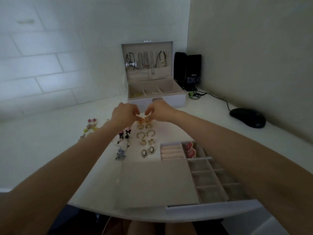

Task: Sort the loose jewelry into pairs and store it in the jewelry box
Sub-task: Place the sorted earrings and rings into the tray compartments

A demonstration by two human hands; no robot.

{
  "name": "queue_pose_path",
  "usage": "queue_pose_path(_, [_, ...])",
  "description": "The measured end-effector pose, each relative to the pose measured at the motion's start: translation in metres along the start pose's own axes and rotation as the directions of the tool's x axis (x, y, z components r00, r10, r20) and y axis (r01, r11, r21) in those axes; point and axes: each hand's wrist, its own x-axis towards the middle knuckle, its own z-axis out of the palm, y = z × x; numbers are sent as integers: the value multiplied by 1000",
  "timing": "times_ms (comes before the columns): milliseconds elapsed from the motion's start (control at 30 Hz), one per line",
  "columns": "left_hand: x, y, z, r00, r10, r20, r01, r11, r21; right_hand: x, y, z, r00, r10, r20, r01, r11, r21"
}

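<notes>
Two hands met over a gold pair in the middle of the frame.
The left hand (124,114) and the right hand (159,111) each had fingers curled in, pinching the small gold earrings (142,120) just above the white worktop (203,119). More pairs (150,133) lay in rows right below them. The open jewelry box (174,100) stood behind the hands, at the top middle. A tray (208,192) with slots sat at the lower right, with red earrings (190,150) in one slot.

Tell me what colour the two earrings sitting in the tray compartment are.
Red earrings, with pale edging, seen best in the head view.
</notes>
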Motion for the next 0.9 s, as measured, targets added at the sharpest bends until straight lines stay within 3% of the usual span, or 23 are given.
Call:
queue_pose_path(200, [7, -1, 12, 998, 7, 62, -8, 1000, 23, 33, 9, 22, 999, 52, -15, -53, 993, -103])
queue_pose_path(500, [3, 10, 13, 999, -14, 49, 17, 998, -67, 31, 15, 21, 989, 88, -123, -92, 995, -30])
queue_pose_path(633, [-3, 15, 13, 999, 7, 35, -1, 988, -157, 18, 18, 11, 985, 102, -139, -95, 994, 58])
queue_pose_path(800, [-6, 35, 4, 994, 99, -35, -104, 975, -197, -16, 31, -14, 979, 127, -157, -75, 950, 303])
queue_pose_path(900, [-4, 52, 3, 989, 148, 9, -144, 971, -190, -41, 45, -31, 982, 146, -120, -100, 940, 325])
